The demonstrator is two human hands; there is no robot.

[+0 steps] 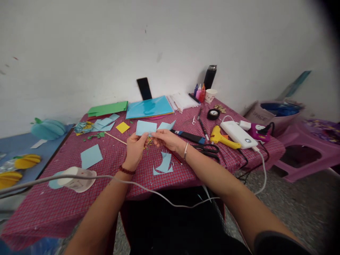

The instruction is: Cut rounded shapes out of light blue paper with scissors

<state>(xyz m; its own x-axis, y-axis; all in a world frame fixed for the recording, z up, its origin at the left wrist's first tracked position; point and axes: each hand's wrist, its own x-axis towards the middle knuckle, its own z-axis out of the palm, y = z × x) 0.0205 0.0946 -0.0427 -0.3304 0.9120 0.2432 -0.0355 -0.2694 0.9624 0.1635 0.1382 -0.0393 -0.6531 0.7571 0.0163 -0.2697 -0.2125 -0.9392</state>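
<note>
Light-blue paper (146, 126), one piece, pinched at its near edge by left hand (135, 148) and right hand (169, 139), above checked tabletop (62, 150); yellow paper square (122, 127) to its left; blue sheets (150, 107) farther back; black phone (144, 88) upright by wall (170, 42).

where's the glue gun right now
In the head view, the yellow glue gun lies on the right side of the table, between the black scissors and the white power bank.

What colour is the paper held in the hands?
The held paper is light blue, seen best in the head view.
</note>
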